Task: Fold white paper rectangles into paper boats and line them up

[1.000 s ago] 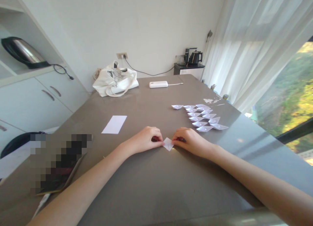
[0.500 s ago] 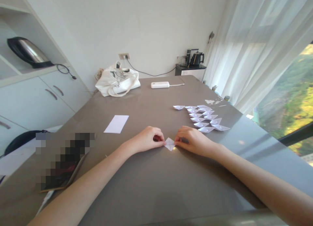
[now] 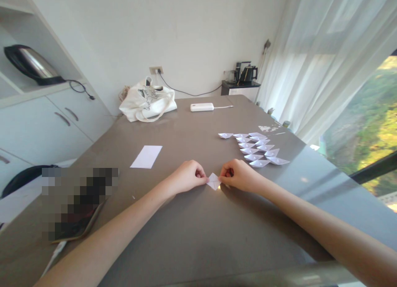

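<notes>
A small white folded paper (image 3: 213, 181), diamond-shaped with crease lines, is held just above the table, between my two hands. My left hand (image 3: 191, 176) pinches its left corner between thumb and fingers. On the opposite corner, my right hand (image 3: 237, 175) has the same kind of pinch. Several finished paper boats (image 3: 254, 150) stand in rows beyond my right hand. Farther left lies a flat white sheet stack (image 3: 146, 156), beyond my left forearm.
A phone-like device (image 3: 82, 208), partly pixelated, with a cable lies at the left. Toward the back are a white bag (image 3: 148, 101) and a white power bank (image 3: 202, 107) with a short cable. Paper scraps (image 3: 269, 128) lie near the right edge of the grey table (image 3: 186, 241).
My right fingers have curled in more around the right corner of the paper. The whole view has shifted slightly; the paper keeps its diamond shape.
</notes>
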{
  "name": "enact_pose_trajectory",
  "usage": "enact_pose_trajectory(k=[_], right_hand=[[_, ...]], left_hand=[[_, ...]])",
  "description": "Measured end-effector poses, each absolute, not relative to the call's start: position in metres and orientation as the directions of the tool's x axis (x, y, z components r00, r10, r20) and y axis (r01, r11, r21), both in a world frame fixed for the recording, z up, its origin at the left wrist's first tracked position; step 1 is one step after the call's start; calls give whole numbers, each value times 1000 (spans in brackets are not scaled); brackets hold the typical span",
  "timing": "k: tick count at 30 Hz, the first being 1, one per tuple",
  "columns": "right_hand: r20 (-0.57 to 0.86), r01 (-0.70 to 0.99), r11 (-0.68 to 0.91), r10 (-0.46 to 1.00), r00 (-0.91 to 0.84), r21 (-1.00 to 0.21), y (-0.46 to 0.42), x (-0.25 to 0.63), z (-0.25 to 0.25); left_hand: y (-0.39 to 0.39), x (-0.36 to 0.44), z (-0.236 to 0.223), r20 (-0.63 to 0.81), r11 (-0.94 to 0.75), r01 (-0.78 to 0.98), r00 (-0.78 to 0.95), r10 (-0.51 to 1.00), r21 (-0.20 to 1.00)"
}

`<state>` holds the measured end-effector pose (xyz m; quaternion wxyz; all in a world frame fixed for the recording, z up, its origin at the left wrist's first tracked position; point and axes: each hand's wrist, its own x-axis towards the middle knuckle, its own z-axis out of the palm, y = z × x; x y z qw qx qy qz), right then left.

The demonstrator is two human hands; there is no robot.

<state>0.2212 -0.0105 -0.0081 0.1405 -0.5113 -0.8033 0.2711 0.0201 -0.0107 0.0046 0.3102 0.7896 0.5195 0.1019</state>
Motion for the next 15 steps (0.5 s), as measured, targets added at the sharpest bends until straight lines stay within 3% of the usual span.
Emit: enact_pose_trajectory(k=[8,15], right_hand=[[-94,775,289,908,-408,-563,-4,220,-8],[-122,717,281,882,-454,-638,4,227,-12]], left_hand=[[-16,27,9,-160,-246,839,362,918,485],[-10,22,7,-185,-181,908,266,946,377]])
